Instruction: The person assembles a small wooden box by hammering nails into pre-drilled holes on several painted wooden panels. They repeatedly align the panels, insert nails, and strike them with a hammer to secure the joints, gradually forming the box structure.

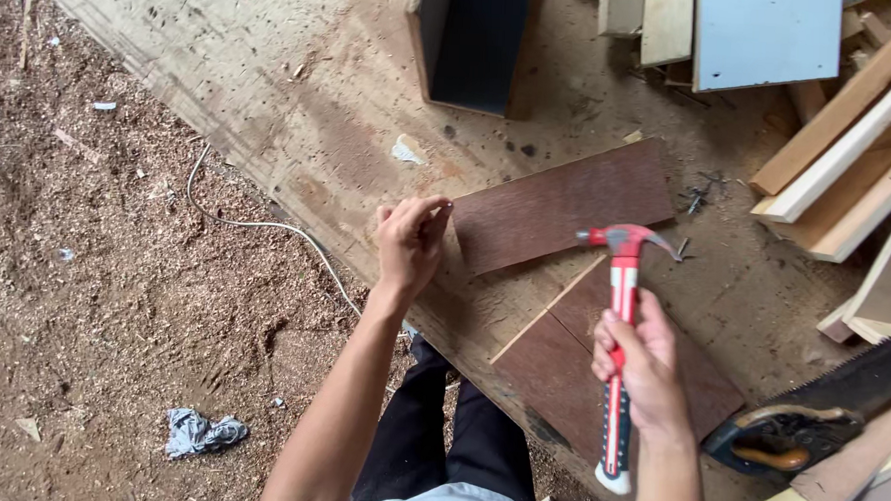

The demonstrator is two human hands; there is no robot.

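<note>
We have the claw hammer (623, 288) raised over the work, its red and white handle running down to a black end, its head above the gap between two dark brown boards. The right hand (642, 374) is clenched around the handle at mid length, so the head stands well forward of the grip and the butt sticks out behind the wrist.

The left hand (409, 241) sits at the near end of the upper brown board (565, 204), fingertips pinched together at the board's corner. We cannot tell whether they pinch a nail; anything there is too small to see. That hand is well apart from the hammer head, off to its left.

The lower brown board (610, 373) lies under the right hand, a pale strip along its upper edge. Both boards rest flat on the rough plywood table (273, 83).

As we judge it, the main risk is a strike landing on the pinching fingers, since they sit right at the board's edge. A glancing blow could also skid off the board, which looks loose and unclamped. A few loose nails (696, 196) lie just beyond the head, and a handsaw (809, 422) lies close by the right wrist, teeth up-slope, where a backswing might catch it.
</note>
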